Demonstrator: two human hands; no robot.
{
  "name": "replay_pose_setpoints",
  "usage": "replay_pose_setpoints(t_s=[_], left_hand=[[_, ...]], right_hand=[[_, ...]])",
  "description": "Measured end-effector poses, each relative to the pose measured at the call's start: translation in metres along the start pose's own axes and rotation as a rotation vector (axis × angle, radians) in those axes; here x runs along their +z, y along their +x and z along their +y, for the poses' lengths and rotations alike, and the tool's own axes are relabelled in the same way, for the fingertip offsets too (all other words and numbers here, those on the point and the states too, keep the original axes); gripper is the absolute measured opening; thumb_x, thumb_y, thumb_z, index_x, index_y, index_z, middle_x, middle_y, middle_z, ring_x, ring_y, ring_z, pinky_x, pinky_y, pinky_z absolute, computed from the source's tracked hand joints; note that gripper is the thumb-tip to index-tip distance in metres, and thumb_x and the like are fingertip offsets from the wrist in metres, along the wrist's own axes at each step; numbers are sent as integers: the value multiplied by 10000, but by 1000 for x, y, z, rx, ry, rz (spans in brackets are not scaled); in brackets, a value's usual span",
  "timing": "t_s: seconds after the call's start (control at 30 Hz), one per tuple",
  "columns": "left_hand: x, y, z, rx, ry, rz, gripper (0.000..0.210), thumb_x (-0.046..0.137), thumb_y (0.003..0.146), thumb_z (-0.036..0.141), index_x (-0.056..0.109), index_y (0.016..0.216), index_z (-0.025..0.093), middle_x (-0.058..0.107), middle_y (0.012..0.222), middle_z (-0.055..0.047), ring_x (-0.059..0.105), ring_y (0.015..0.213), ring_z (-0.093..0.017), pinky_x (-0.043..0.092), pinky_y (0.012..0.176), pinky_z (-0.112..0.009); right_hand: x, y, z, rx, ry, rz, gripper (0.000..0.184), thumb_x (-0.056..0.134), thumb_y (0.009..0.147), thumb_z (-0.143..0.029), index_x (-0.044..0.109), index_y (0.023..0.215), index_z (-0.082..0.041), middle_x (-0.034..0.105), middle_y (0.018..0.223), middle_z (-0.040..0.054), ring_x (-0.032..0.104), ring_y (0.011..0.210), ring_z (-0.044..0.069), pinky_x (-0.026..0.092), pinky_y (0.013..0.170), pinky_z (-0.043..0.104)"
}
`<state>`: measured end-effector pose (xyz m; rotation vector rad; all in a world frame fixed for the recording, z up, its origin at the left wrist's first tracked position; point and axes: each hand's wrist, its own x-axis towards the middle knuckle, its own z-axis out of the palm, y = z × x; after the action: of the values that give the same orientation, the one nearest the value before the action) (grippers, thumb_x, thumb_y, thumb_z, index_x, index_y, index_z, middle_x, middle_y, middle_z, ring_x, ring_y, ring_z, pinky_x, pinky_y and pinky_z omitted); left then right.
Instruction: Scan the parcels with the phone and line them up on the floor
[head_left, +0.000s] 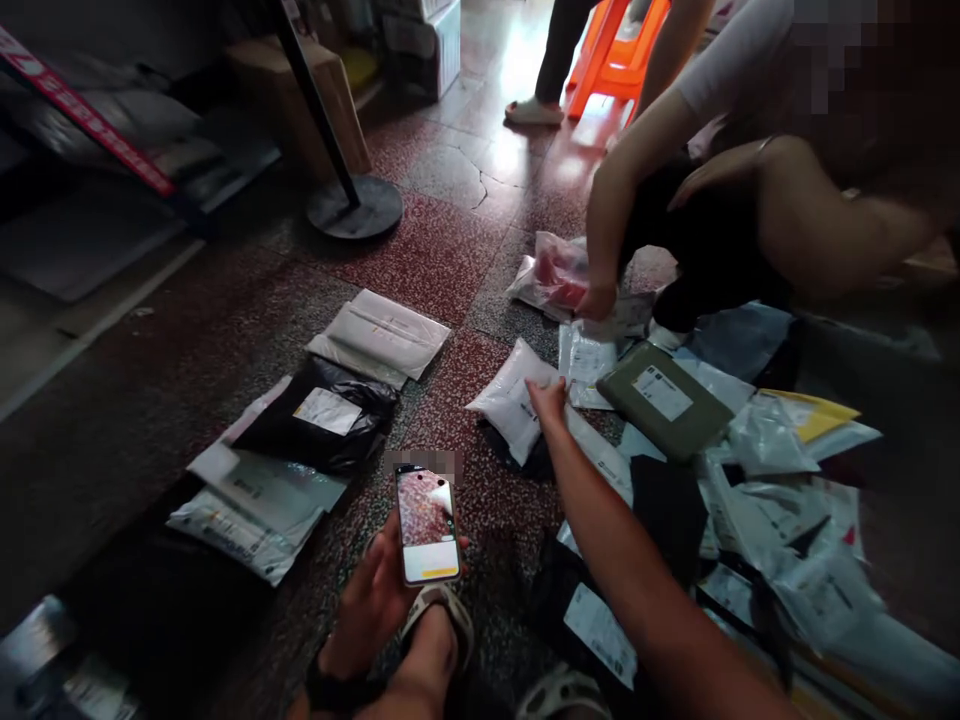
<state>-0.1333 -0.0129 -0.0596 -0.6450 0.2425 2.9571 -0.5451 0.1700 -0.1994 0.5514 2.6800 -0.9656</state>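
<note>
My left hand (371,600) holds a smartphone (427,522) upright, its lit screen showing a camera picture of the floor. My right hand (547,400) reaches forward and rests its fingers on a white plastic mailer (510,398) lying on the speckled red floor. An olive-green flat parcel (664,402) with a white label lies just right of that hand. My sandalled feet (442,630) show at the bottom.
Another person crouches at the right, a hand (598,300) on a pink-and-clear bag (559,272). A heap of mailers (780,500) covers the right floor. Black and white parcels (315,420) lie left. A stand base (354,206), boxes and an orange stool (619,50) stand behind.
</note>
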Motion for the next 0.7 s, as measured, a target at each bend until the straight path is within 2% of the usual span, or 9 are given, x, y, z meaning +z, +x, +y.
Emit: replay_pose_setpoints(t_s=[0.1, 0.2, 0.27, 0.33, 0.43, 0.5, 0.53, 0.6, 0.7], left_hand=[[2, -3, 5, 17, 21, 39, 578, 476, 1199, 634, 604, 1740, 476, 669, 1760, -39, 563, 1684, -420, 314, 1441, -694], [-2, -6, 8, 46, 19, 12, 600, 427, 1217, 618, 520, 1794, 482, 595, 1829, -43, 538, 1702, -419, 291, 1458, -671], [-6, -8, 10, 60, 6, -9, 629, 381, 1230, 606, 414, 1846, 481, 557, 1858, -55, 523, 1713, -416, 267, 1467, -669], [-9, -11, 11, 59, -11, -29, 656, 362, 1237, 592, 311, 1881, 477, 546, 1865, -65, 516, 1719, -410, 249, 1473, -669], [-11, -15, 14, 47, -19, 1, 675, 387, 1230, 606, 276, 1886, 490, 572, 1846, -64, 549, 1696, -406, 282, 1461, -662], [-9, -18, 16, 42, -17, 52, 681, 437, 1217, 621, 320, 1875, 492, 613, 1813, -67, 588, 1663, -415, 328, 1439, -670], [-8, -18, 16, 46, -14, 78, 683, 466, 1211, 620, 346, 1869, 484, 634, 1794, -74, 607, 1645, -420, 348, 1428, -673], [-4, -18, 16, 62, 3, 116, 697, 523, 1198, 603, 381, 1864, 451, 675, 1750, -98, 644, 1607, -426, 383, 1409, -669], [3, -15, 16, 76, 52, 145, 758, 595, 1176, 590, 377, 1873, 387, 728, 1671, -148, 689, 1545, -439, 439, 1368, -672]], right_hand=[[7, 30, -15, 138, -94, 55, 1125, 926, 888, -494, 348, 1788, -142, 442, 1798, 347, 465, 1696, 445, 422, 1384, 537], [8, 46, -18, 253, -127, 54, 1045, 842, 967, -507, 346, 1775, -70, 524, 1704, 393, 592, 1589, 459, 513, 1304, 588], [12, 48, -23, 239, -121, 31, 922, 763, 1023, -458, 390, 1748, -27, 591, 1651, 383, 638, 1546, 433, 529, 1291, 562], [24, 43, -34, 116, -96, -19, 823, 752, 1033, -398, 460, 1748, -113, 641, 1673, 266, 644, 1551, 341, 503, 1320, 447], [48, 25, -55, -300, -83, -267, 914, 836, 950, -315, 471, 1783, -227, 638, 1731, 127, 614, 1572, 271, 444, 1360, 380], [57, 4, -57, -478, -162, -428, 1015, 893, 891, -328, 453, 1795, -190, 618, 1736, 183, 580, 1597, 353, 406, 1396, 505], [58, -9, -51, -495, -206, -448, 1027, 905, 883, -366, 460, 1785, -158, 608, 1727, 231, 554, 1615, 409, 381, 1403, 585], [52, -42, -22, -443, -220, -337, 978, 878, 909, -467, 497, 1740, -120, 570, 1727, 300, 479, 1666, 483, 320, 1411, 697], [40, -94, 43, -408, 46, 1, 948, 784, 953, -578, 494, 1728, -116, 454, 1814, 309, 361, 1750, 471, 265, 1450, 702]])
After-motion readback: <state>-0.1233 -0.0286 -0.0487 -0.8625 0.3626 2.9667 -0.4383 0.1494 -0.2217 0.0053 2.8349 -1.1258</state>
